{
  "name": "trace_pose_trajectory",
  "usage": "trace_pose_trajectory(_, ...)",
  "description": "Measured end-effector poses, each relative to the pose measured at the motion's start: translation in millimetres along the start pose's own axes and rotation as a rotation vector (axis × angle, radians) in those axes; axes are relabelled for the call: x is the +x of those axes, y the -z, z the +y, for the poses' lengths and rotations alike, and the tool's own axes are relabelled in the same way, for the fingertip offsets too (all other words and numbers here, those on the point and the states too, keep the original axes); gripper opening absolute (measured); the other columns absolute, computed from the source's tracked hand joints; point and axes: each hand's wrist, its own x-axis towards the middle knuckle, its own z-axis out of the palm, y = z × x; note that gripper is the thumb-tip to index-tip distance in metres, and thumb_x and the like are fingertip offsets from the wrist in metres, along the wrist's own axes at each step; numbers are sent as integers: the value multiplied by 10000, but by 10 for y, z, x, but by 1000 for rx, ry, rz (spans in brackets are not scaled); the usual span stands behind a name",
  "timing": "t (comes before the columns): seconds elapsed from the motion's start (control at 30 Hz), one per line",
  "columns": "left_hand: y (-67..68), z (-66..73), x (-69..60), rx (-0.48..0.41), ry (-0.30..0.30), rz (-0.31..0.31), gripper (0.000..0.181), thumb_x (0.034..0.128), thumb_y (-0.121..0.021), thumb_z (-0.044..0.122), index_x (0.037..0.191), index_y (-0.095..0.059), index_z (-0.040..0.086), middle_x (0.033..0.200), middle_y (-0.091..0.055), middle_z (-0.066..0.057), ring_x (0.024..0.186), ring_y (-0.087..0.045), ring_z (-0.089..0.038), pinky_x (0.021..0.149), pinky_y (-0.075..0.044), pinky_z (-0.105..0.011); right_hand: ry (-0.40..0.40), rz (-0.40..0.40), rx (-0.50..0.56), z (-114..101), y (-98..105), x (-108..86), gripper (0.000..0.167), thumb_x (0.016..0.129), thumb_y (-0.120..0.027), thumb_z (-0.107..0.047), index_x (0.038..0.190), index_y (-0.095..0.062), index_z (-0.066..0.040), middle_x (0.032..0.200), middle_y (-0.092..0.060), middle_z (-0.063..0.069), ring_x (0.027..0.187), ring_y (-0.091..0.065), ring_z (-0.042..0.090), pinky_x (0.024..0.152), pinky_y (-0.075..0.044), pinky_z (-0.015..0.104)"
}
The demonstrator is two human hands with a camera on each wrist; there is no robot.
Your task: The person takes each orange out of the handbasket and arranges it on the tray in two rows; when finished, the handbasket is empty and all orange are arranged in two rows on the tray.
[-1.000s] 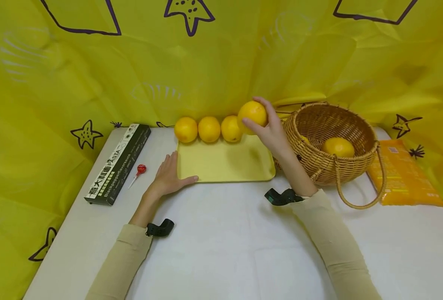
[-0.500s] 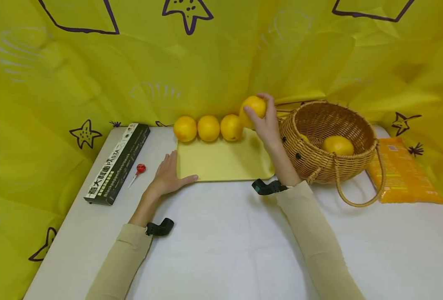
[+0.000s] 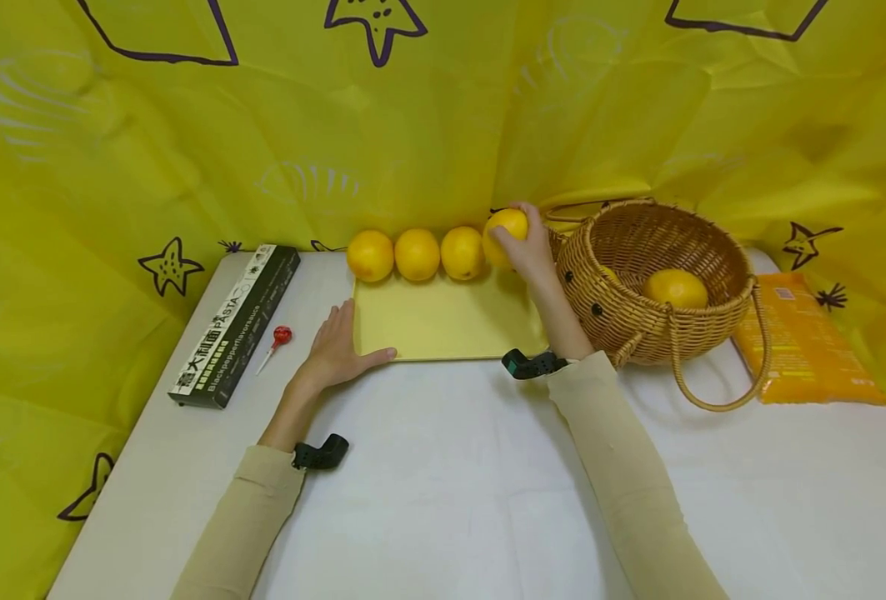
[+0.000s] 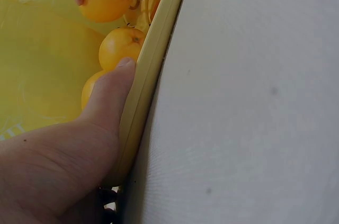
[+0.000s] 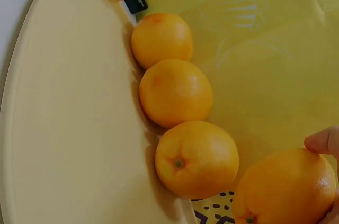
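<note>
My right hand (image 3: 536, 250) holds an orange (image 3: 504, 237) between thumb and fingers at the right end of a row of three oranges. Those three oranges, the left one (image 3: 371, 256), the middle one (image 3: 417, 255) and the right one (image 3: 463, 253), lie along the back of a pale yellow tray (image 3: 443, 325). In the right wrist view the held orange (image 5: 286, 187) is close to the nearest row orange (image 5: 197, 159). My left hand (image 3: 332, 350) rests at the tray's front left corner, fingers extended along the side. Its thumb (image 4: 111, 91) lies over the rim in the left wrist view.
A wicker basket (image 3: 615, 321) with at least one orange (image 3: 675, 289) inside stands right of the tray, its handle reaching forward. Behind it lies an orange packet (image 3: 813, 350). At left are a black pasta box (image 3: 236, 329) and a red lollipop (image 3: 282, 336). A yellow curtain hangs behind.
My right hand first moved the orange slightly back, then lowered it to the level of the row. The left hand and tray have stayed in place.
</note>
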Motion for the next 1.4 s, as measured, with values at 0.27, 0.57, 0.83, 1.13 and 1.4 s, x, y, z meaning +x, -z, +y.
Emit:
trace_pose_trajectory(0.27,0,5,4,1,3,-5,1162,838,-651,565,1542,84,4,1628,42,-223,1512,63,-395,1235,-20,-548,163,-24,-177,82,58,22,605,963,-524,-407,1485,-329,-171,1369,-449,255,1165,-497,354,871,-495,440)
trace_pose_trajectory(0.57,3,-3,-5,1,3,-4,1163,839,-651,562,1540,87,0,1630,39,-218,1512,65,-391,1238,-13,-536,143,2,-245,99,71,88,596,955,-566,-415,1465,-382,-168,1439,-422,232,1284,-403,379,1017,-399,542)
trace_pose_trajectory(0.83,11,5,-9,-2,0,4,1158,840,-651,559,1541,82,1,1629,34,-222,1512,59,-394,1238,-14,-538,65,127,-239,190,-41,165,597,891,-635,-480,1406,-493,-214,1375,-479,176,1224,-464,338,963,-443,507)
trace_pose_trajectory(1.13,16,15,1,11,-2,5,1157,839,-650,559,1539,74,-13,1628,26,-229,1510,48,-405,1238,-24,-539,-29,133,-350,216,-74,278,646,899,-581,-543,1469,-425,-281,1464,-486,104,1296,-472,362,1038,-361,577)
trace_pose_trajectory(1.4,16,21,-3,4,1,1,1157,840,-654,555,1538,69,-18,1624,22,-241,1510,42,-409,1239,-27,-537,-43,116,-401,271,-98,323,664,904,-577,-530,1479,-413,-242,1502,-462,75,1346,-449,339,1085,-325,572)
